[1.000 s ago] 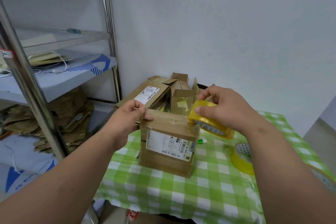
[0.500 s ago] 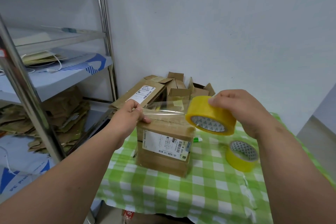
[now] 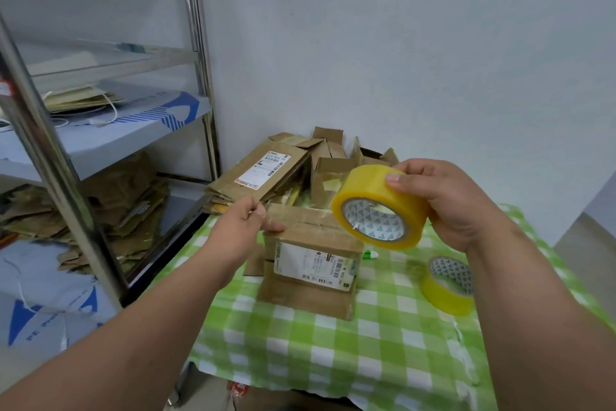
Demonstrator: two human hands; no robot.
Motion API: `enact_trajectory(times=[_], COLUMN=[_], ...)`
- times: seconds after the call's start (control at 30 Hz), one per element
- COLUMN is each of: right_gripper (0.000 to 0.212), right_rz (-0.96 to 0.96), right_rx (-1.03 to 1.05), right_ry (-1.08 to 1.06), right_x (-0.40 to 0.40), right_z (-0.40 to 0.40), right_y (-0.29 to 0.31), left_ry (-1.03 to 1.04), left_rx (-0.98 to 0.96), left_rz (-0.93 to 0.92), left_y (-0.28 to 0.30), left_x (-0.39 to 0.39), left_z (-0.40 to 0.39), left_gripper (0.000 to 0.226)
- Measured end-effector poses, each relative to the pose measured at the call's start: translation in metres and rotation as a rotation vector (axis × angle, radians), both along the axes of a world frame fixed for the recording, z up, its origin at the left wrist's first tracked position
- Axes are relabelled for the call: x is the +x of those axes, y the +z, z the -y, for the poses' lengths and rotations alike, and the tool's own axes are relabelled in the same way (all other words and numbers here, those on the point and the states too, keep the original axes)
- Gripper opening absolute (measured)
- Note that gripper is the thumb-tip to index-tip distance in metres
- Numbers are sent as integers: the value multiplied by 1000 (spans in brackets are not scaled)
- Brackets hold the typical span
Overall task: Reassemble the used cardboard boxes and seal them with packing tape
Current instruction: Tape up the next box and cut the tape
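Note:
A small brown cardboard box (image 3: pixel 310 290) with a white shipping label stands on the green checked tablecloth (image 3: pixel 333 354). My left hand (image 3: pixel 245 222) rests at the box's top left edge, thumb pressing on the lid, fingers curled; whether it pinches the clear tape end is unclear. My right hand (image 3: pixel 446 200) grips a yellow roll of packing tape (image 3: pixel 380 207), held in the air above the box's right side. A clear tape strip lies along the box top.
A second yellow tape roll (image 3: pixel 448 284) lies on the cloth to the right. Flattened and half-open cardboard boxes (image 3: pixel 266 170) pile up against the wall behind. A metal shelf rack (image 3: pixel 53 157) with cardboard stands at the left. A small green-white pen (image 3: pixel 370 254) lies beside the box.
My right hand lifted the tape roll up and to the right, away from the box top, drawing clear tape out. My left hand stayed at the box's left edge.

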State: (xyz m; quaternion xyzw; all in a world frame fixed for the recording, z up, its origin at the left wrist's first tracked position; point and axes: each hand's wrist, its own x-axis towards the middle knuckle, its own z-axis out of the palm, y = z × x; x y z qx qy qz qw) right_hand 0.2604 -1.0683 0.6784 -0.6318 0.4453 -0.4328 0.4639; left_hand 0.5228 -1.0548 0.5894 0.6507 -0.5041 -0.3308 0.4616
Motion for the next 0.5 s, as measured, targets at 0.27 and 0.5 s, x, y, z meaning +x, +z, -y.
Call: enact_trajectory(times=[0.27, 0.5], right_gripper=[22, 32], right_rz=[-58, -11], right_rx=[20, 60], right_ry=[-18, 34], right_x=[8, 3], right_z=[21, 29], right_y=[-21, -19], left_ry=[-13, -28], left_rx=[34, 71], left_rz=[7, -98], left_y=[1, -7], left_x=[3, 10], left_z=[14, 21], left_gripper=[22, 21])
